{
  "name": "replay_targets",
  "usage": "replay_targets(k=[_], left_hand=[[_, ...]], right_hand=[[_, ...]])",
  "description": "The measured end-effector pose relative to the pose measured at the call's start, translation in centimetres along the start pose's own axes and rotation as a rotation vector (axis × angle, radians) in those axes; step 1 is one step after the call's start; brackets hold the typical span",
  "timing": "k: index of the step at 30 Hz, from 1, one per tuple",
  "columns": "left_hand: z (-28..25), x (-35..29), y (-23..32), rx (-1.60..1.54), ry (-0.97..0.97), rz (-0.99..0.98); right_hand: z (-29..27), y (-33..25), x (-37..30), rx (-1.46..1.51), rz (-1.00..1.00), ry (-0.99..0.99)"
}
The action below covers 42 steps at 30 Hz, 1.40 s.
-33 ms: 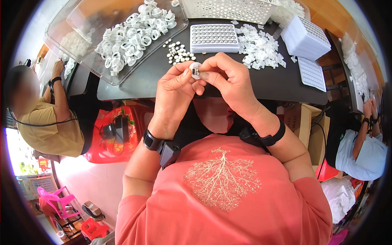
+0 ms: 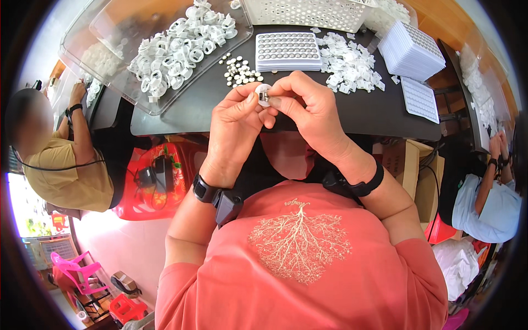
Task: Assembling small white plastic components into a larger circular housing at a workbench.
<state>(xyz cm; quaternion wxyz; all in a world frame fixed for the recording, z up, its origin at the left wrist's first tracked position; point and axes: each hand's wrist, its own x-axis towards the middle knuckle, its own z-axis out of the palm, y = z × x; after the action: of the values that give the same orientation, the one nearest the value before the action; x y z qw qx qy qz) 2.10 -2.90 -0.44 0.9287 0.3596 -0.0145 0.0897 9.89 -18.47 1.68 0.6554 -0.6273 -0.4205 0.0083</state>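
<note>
Above the table's near edge, my left hand [image 2: 240,113] pinches a small round white plastic part [image 2: 262,88] between thumb and fingers. It has a dark slot and a bit of shiny metal at its middle. From the other side, my right hand [image 2: 309,107] closes its thumb and index finger on the same part; whether a separate small piece sits in that pinch is hidden. Just beyond my hands lie loose button-like white and silvery discs [image 2: 240,72]. Behind them is a stack of white trays [image 2: 288,48], its top one filled with rows of silvery discs.
A clear plastic bin [image 2: 157,104] of white ring-shaped parts [image 2: 181,49] stands at left. Small translucent pieces [image 2: 352,63] are heaped right of the trays, near a taller tray stack [image 2: 412,52] and a single tray [image 2: 419,99]. A perforated white basket [image 2: 313,14] stands behind. People work at both sides.
</note>
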Motion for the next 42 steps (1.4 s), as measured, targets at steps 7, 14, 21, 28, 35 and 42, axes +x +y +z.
replay_targets(k=[7,14,21,28,35,42], left_hand=[[0.2,0.2,-0.2,0.005,0.026,-0.023],[0.9,0.2,-0.1,0.098,0.035,-0.034],[0.4,0.5,0.1,0.037,0.017,-0.068],[0.6,0.4,0.0,0.159,0.035,-0.069],[1.1,0.6,0.1,0.155,0.060,-0.094],[2.5,1.2,-0.3,0.277,0.159,-0.120]], right_hand=[[-0.3,0.6,-0.6,-0.222,-0.167,0.049],[-0.2,0.9,-0.6,-0.332,-0.180,0.086],[-0.3,0.5,-0.8,-0.243,-0.149,0.068],[-0.6,0.8,-0.7,-0.202,-0.155,0.069],[-1.4,0.6,-0.9,-0.194,-0.001,0.085],[-1.9,1.4,-0.8,-0.177,0.011,0.067]])
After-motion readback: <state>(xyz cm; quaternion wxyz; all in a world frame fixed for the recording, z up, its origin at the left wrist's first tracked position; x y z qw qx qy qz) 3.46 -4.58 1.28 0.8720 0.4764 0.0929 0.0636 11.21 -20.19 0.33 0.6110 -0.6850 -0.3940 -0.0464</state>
